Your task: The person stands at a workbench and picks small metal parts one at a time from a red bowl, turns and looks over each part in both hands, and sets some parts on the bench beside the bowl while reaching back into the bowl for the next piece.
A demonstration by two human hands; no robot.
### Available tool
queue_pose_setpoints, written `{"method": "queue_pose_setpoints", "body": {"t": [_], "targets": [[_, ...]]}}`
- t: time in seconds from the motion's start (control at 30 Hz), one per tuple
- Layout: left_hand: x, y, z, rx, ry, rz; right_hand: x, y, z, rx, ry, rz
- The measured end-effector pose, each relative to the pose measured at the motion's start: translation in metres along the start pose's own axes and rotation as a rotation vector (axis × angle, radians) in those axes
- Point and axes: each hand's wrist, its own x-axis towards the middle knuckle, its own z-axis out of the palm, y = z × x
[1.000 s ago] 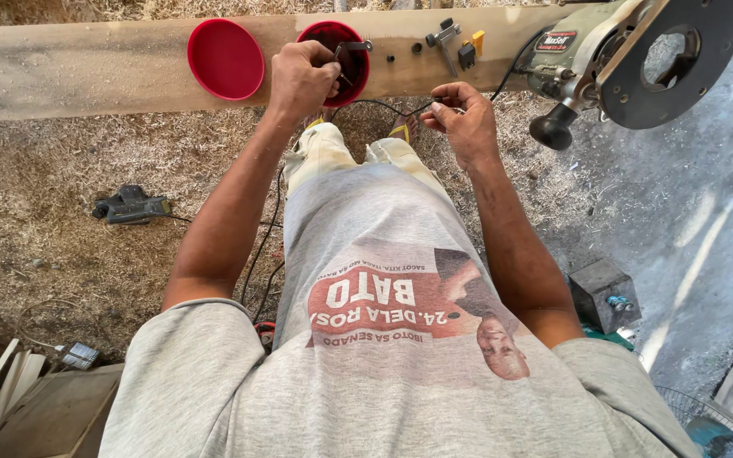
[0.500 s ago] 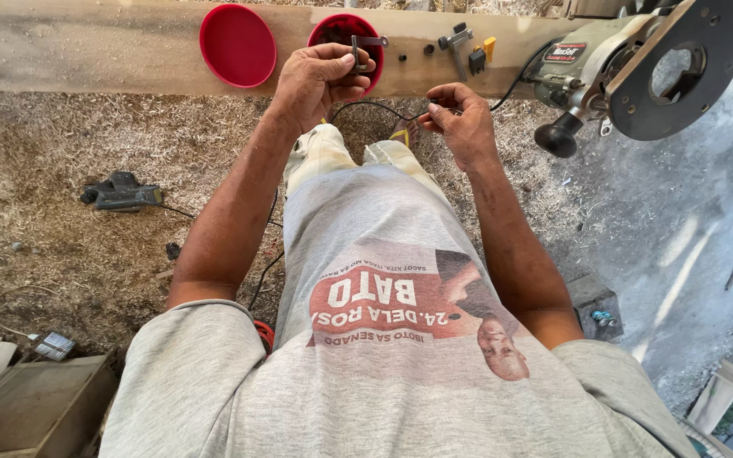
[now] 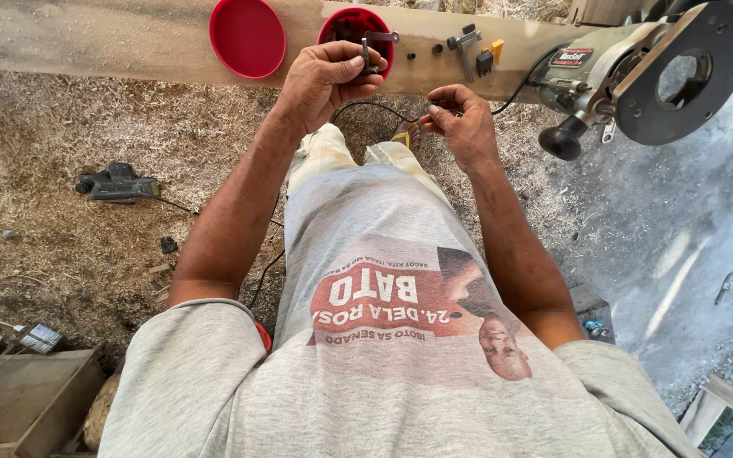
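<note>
While the left hand (image 3: pixel 326 78) pinches a small dark metal fitting (image 3: pixel 368 53) between thumb and fingertips, just above the near edge of the plank (image 3: pixel 86 42), the right hand (image 3: pixel 464 125) closes its fingers on something tiny beside a black cord (image 3: pixel 375 108); what that is I cannot tell. The fitting looks stiff, light and hard, probably slick with dust, so the bent end seems the surest place to grip. Behind it 2 red dishes (image 3: pixel 248 36) sit on the plank, and the far one is partly covered by the hand. A router (image 3: pixel 638 72) lies tipped at the plank's right end, with loose clamp parts (image 3: pixel 467 44) between. The fitting's exact shape is unclear, and the plank's far edge is cut off.
</note>
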Motion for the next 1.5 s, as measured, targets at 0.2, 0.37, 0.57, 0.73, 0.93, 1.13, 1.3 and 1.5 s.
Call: {"method": "queue_pose_setpoints", "body": {"t": [0.2, 0.37, 0.57, 0.73, 0.93, 1.13, 1.3, 1.5], "targets": [[-0.007, -0.002, -0.004, -0.005, -0.015, 0.025, 0.001, 0.001, 0.006, -0.001, -0.02, -0.006], [-0.012, -0.005, -0.008, 0.009, -0.014, 0.054, 0.001, 0.0, 0.012, 0.001, -0.033, -0.005], [-0.017, -0.006, -0.009, 0.058, -0.007, 0.081, -0.004, -0.006, 0.017, -0.039, -0.047, -0.03], [-0.02, -0.005, -0.006, 0.074, -0.011, 0.084, -0.011, -0.021, 0.021, -0.111, -0.046, -0.153], [-0.022, -0.004, 0.006, 0.171, 0.008, 0.088, -0.022, -0.056, 0.034, 0.131, -0.159, -0.534], [-0.026, 0.0, 0.03, 0.371, -0.02, 0.176, -0.031, -0.081, 0.046, -0.043, -0.107, -0.72], [-0.035, 0.005, 0.046, 0.485, -0.011, 0.198, -0.029, -0.082, 0.045, -0.044, -0.106, -0.712], [-0.041, 0.011, 0.055, 0.599, -0.006, 0.228, -0.025, -0.081, 0.034, 0.041, -0.135, -0.621]]}}
